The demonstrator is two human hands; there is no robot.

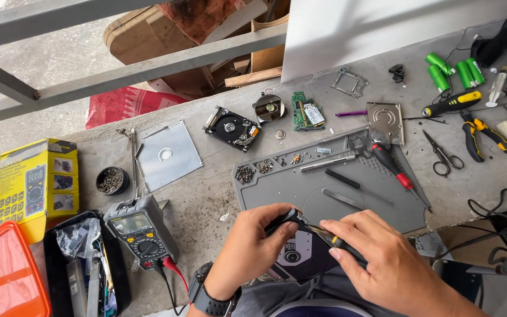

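Both hands meet low at the bench edge: left hand pinches the dark optical drive, while right hand is closed on a black tool pressed against it. Just beyond lies the grey work mat with screwdrivers; a multimeter sits left.

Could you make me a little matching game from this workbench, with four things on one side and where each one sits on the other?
Things:
1. multimeter
2. green batteries
3. scissors
4. opened hard drive

Places:
A. far right corner of the bench
B. left of the grey mat, near the bench's front edge
C. right of the grey mat
D. behind the grey mat's left end

Pairs: 1-B, 2-A, 3-C, 4-D
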